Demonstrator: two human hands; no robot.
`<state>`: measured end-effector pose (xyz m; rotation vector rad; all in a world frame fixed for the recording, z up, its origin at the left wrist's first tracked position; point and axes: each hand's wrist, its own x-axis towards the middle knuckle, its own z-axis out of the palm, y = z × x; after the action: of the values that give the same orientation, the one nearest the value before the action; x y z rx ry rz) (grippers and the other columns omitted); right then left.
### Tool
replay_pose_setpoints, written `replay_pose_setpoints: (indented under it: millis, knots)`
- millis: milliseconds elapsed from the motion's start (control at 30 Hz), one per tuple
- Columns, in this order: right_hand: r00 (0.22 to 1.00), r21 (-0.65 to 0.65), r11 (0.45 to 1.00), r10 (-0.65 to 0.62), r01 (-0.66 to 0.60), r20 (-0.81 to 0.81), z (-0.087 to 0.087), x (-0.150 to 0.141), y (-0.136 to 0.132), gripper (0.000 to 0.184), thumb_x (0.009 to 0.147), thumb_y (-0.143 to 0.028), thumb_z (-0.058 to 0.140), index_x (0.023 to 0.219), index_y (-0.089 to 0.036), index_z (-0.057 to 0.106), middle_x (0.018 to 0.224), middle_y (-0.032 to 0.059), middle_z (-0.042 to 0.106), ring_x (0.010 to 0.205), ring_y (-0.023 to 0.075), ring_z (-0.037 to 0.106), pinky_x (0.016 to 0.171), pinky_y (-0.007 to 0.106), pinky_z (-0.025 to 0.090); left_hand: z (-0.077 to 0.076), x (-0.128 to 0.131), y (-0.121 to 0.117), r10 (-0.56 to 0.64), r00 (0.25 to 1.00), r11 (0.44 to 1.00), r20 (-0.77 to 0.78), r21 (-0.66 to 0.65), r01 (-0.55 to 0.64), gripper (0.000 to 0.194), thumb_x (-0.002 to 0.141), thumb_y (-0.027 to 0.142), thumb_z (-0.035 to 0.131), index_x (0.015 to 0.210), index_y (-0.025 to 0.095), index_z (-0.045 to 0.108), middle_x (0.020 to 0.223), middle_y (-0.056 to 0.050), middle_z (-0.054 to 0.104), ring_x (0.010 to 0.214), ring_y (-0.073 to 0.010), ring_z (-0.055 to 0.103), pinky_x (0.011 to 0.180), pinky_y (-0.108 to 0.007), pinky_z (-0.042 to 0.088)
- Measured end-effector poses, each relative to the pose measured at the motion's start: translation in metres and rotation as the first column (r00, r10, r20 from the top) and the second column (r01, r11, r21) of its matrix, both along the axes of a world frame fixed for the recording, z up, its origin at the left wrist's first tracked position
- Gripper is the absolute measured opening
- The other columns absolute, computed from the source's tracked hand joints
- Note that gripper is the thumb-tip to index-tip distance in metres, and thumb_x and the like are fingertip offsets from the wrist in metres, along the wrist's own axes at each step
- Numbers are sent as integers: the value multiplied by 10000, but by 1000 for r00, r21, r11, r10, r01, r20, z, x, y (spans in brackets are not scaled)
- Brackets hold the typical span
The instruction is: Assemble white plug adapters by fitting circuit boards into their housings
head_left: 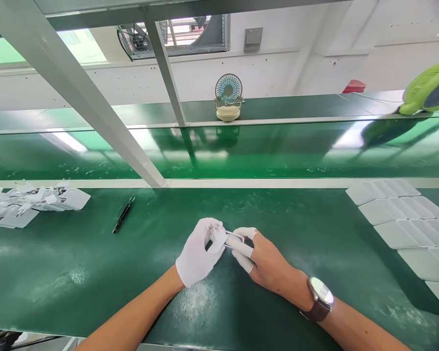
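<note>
I see the fingers of the white-gloved left hand (199,253) curled, gripping a small, flat white piece (218,242) with a pale loop (240,237), just below frame centre. The right hand (267,256), fingers sleeved in white, pinches the loop end, knuckles up. Both forearms (142,309) slant in from the bottom edge.

Has a handheld piece (218,240) between pen (123,215) at left and trays (406,234) at right, fans (228,90) on far shelf (296,106).
</note>
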<state>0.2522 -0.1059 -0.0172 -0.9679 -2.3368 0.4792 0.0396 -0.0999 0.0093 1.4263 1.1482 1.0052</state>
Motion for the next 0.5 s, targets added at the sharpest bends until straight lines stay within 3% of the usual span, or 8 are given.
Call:
replay_pose_setpoints:
  millis: [100,267,500]
  knots:
    - [1000,-18,1000,10,-10,12,3,-1,0,527,997,-168,506,1502,-307,447,1268,133,540,1051,253,557,863,435,565,1,1,0,1,1000,1000,26,-13,0,149,970,214,577,1089,223,489,974,-21,583,840,-149,589,751,-305,502]
    - [999,-52,999,-4,2,-45,8,0,0,532,1008,-197,516,1517,-302,404,1276,110,573,1079,240,573,922,440,561,1,0,2,-22,1000,999,22,32,21,263,888,101,613,1083,223,486,990,-16,576,878,-154,597,802,-313,502]
    - [1000,-33,999,14,-15,-26,4,2,1,494,1017,-215,508,1492,-339,460,1308,99,569,1099,234,575,933,434,557,-1,0,1,-19,1000,995,4,99,19,298,866,62,591,1085,235,487,1025,-12,558,888,-143,588,812,-306,508]
